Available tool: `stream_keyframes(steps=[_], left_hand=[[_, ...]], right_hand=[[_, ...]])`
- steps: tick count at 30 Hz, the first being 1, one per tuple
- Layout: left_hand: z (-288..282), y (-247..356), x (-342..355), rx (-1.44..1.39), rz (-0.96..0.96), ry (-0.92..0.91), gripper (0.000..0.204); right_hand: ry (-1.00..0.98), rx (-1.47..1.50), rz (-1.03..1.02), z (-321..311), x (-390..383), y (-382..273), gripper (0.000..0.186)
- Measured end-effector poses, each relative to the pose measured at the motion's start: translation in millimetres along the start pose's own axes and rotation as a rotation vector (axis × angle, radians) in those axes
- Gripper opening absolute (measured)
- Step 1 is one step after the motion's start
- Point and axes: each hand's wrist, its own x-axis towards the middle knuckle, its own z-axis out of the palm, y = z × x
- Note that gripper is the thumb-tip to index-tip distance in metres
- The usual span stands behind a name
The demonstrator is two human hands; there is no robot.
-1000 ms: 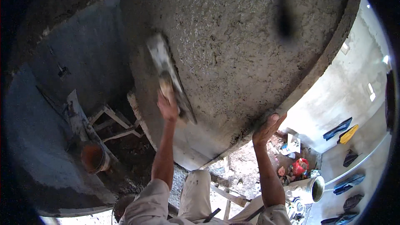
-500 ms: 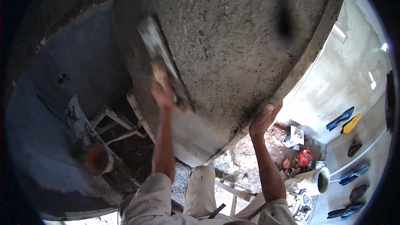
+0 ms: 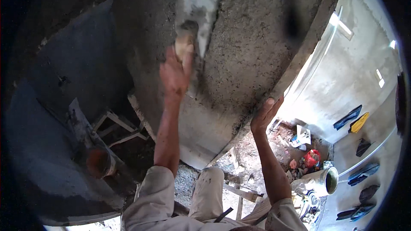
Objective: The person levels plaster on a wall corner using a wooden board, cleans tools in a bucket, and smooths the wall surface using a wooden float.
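Note:
My left hand grips the wooden handle of a long metal float, blurred by motion, against a rough, damp grey plaster surface that fills the upper middle. A smoother pale band shows below the float. My right hand rests on the right edge of that plastered slab, fingers extended along it and thumb raised, holding no tool. My forearms come up from the lower edge, and my legs show beneath the slab.
A bucket and wooden trestle stand in shadow at left. Rubble with a red bag and a pale bucket lie lower right, below clothes hanging on the grey wall. More timber shows between my legs and right arm.
My left hand and the float have moved up and to the right across the plaster. My right hand stays on the edge; the whole view has shifted slightly.

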Motion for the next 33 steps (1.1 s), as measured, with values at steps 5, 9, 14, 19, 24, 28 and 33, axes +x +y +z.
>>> stream_keyframes(steps=[5,9,14,19,24,28,33], left_hand=[[72.0,-138.1,-121.9,0.046,-0.036,0.067,0.064],[46.6,-260.1,-111.9,0.19,-0.095,0.202,0.067],[13.3,-125.5,2.3,0.014,0.28,0.307,0.059],[28.7,-53.9,-32.7,0.065,0.131,0.054,0.054],[81.5,-188.2,-161.0,0.265,0.136,0.069,0.053],[48.9,-153.2,-110.1,-0.006,-0.1,0.039,0.044],[30.7,-12.0,-40.2,0.173,0.168,0.06,0.04]], right_hand=[[-0.024,-0.072,-0.082,-4.6,3.6,-2.7,0.074],[-0.066,-0.023,-0.092,13.4,-8.8,-2.4,0.075],[-0.061,-0.04,-0.115,1.8,-1.0,6.0,0.073],[-0.045,-0.041,-0.11,0.2,5.5,3.8,0.075],[-0.062,-0.061,-0.068,7.3,0.2,19.8,0.075],[-0.068,-0.08,-0.128,11.0,2.3,7.8,0.072],[-0.064,-0.064,-0.145,3.8,1.9,12.0,0.072]])
